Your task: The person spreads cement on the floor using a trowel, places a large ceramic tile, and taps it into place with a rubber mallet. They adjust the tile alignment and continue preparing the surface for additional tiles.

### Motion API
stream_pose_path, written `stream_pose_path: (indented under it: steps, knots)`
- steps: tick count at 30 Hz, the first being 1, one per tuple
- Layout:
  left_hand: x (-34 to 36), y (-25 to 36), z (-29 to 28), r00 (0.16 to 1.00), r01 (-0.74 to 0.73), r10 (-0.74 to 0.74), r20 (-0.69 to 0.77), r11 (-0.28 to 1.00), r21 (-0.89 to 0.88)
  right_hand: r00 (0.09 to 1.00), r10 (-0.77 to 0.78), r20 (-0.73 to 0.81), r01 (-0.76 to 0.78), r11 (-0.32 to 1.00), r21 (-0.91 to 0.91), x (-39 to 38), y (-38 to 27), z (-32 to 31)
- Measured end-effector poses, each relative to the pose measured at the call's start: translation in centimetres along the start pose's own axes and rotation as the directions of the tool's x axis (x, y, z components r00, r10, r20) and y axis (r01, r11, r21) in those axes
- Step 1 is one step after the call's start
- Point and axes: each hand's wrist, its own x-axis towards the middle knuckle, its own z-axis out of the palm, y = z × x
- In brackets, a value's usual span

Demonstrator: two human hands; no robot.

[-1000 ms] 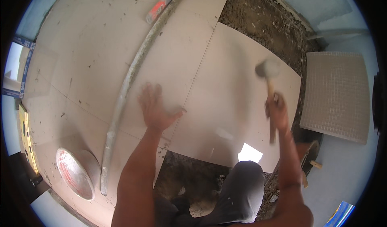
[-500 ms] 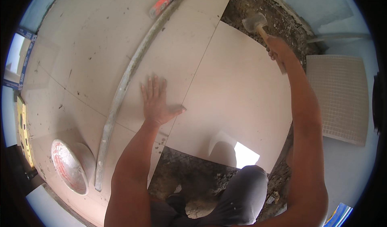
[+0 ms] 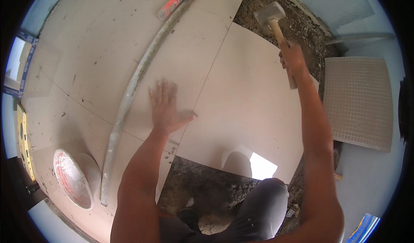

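A mallet (image 3: 271, 14) with a grey head and a wooden handle is in my right hand (image 3: 293, 59), fingers wrapped round the handle. Its head shows over the far right corner of a large glossy beige floor tile (image 3: 246, 92), beside dark bare mortar (image 3: 297, 14). My left hand (image 3: 166, 109) lies flat with fingers spread on the neighbouring beige tile (image 3: 189, 44), its thumb reaching over the joint onto the large tile. Whether the mallet touches anything cannot be made out.
Left of my left hand lies a long grey straightedge bar (image 3: 137, 77). An orange-and-grey tube (image 3: 174, 3) rests at its far end. A white bucket (image 3: 88, 169) is tipped at lower left. Another tile, ridged side showing (image 3: 358, 100), leans by the blue wall (image 3: 332, 5) at right.
The mallet head has shifted slightly up and left in view, and my right forearm has swung left. My left hand stays in place on the tile.
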Motion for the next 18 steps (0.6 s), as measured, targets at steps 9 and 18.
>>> stream_pose_path:
  steps: [9, 18]
  knots:
    - [0.2, 0.5, 0.5, 0.999, -0.029, 0.029, -0.023, 1.000, 0.004, 0.929, -0.364, -0.066, 0.306, 0.856, -0.416, -9.1, 10.4, 6.8]
    - [0.1, 0.5, 0.2, 0.998, -0.034, 0.035, -0.051, 0.999, 0.012, 0.933, -0.345, -0.102, 0.310, 0.915, -0.257, -9.9, 9.2, 8.0]
